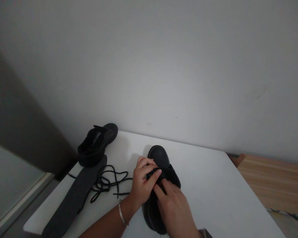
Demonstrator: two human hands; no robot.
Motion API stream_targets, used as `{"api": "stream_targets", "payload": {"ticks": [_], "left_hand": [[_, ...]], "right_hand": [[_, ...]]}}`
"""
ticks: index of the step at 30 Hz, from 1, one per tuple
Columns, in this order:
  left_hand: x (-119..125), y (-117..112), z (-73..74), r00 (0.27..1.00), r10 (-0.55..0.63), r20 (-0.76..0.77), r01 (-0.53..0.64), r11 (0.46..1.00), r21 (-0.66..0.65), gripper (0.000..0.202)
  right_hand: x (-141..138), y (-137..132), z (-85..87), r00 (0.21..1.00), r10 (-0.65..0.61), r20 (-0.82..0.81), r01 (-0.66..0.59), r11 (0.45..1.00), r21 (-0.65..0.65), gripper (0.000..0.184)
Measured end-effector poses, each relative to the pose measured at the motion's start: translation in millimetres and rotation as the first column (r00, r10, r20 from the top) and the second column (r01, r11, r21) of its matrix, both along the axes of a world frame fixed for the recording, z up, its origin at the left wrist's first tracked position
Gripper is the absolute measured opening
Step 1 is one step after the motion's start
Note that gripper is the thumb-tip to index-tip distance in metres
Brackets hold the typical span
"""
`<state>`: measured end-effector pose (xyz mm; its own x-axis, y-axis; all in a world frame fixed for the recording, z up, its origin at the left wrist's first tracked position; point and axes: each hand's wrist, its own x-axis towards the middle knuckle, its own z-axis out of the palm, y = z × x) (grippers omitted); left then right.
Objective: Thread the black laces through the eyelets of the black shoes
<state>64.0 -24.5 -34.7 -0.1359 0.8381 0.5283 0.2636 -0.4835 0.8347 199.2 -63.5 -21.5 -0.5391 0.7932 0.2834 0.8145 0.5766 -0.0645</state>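
A black shoe [159,155] lies on the white table, its toe toward the wall and its heel toward me. My left hand [143,181] is closed on the left edge of its upper, thumb and fingers pinching near the tongue. Bent fingers of my right hand [173,204] reach into the shoe's opening, their tips hidden. What they hold inside, if anything, does not show. To the left of my left hand, a black shoelace [104,182] lies in loose loops on the table.
A second black shoe [95,145] stands at the table's back left, its tongue raised. A long dark grey insole-like piece [73,196] lies in front of it, along the left edge. The white table [213,185] meets a grey wall [178,82]; a wooden surface [275,183] is at right.
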Motion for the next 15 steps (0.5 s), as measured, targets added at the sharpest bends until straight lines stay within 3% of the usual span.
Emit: {"api": "stream_targets", "payload": {"ticks": [3, 6, 11, 15], "left_hand": [[1, 3, -2.9, 1.000, 0.007, 0.013, -0.006, 0.999, -0.047, 0.015], [1, 5, -5.2, 1.000, 0.011, 0.023, -0.009, 0.996, -0.091, 0.017], [1, 4, -5.2, 0.999, 0.006, 0.033, -0.002, 0.992, -0.124, 0.019], [1, 4, -6.0, 0.998, 0.023, 0.064, -0.014, 0.991, -0.131, 0.019]], "right_hand": [[2, 4, 2.6, 0.984, -0.035, -0.176, 0.022, 0.997, -0.076, 0.035], [1, 8, 9.3, 0.905, -0.026, -0.425, -0.037, 0.990, -0.138, 0.025], [5, -1, 25.0, 0.722, 0.019, -0.691, -0.128, 0.986, -0.106, 0.022], [22, -20, 50.9, 0.600, 0.055, -0.798, -0.130, 0.991, -0.030, 0.025]]}}
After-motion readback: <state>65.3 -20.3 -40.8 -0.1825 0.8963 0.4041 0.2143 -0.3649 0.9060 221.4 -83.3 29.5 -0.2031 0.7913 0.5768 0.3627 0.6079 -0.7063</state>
